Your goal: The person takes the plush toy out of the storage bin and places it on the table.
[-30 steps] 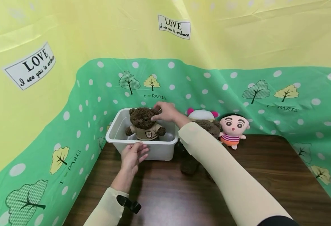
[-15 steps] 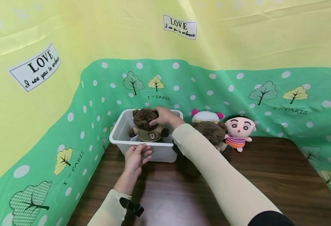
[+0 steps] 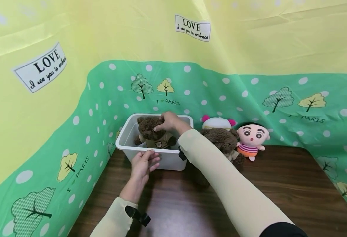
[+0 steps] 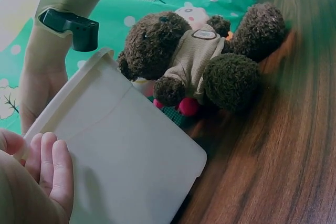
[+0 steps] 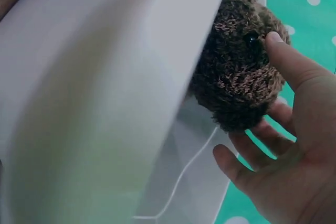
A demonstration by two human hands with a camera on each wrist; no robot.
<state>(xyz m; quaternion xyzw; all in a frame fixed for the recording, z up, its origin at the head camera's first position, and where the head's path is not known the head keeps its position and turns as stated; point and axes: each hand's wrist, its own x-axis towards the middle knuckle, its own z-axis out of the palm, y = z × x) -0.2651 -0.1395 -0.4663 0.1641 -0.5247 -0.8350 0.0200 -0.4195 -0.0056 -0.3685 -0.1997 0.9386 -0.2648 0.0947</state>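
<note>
From the head view, a brown teddy bear point(image 3: 154, 133) sits in a white box point(image 3: 126, 144) on the dark wood surface point(image 3: 280, 184). The right hand point(image 3: 170, 121) rests on the bear's head, its fingers curled over it. The left hand point(image 3: 144, 164) holds the near rim of the box. A second brown bear point(image 3: 221, 140) and a doll point(image 3: 252, 136) sit just beside the box.

In the left wrist view, the left fingers point(image 4: 52, 174) curl on the box wall point(image 4: 126, 161). The second bear point(image 4: 194, 61) leans close by.

In the right wrist view, the right thumb and fingers point(image 5: 239, 166) wrap the bear's head point(image 5: 236, 77).

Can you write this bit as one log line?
right hand: holds bear head | bear: in bin | left hand: holds bin rim
</note>
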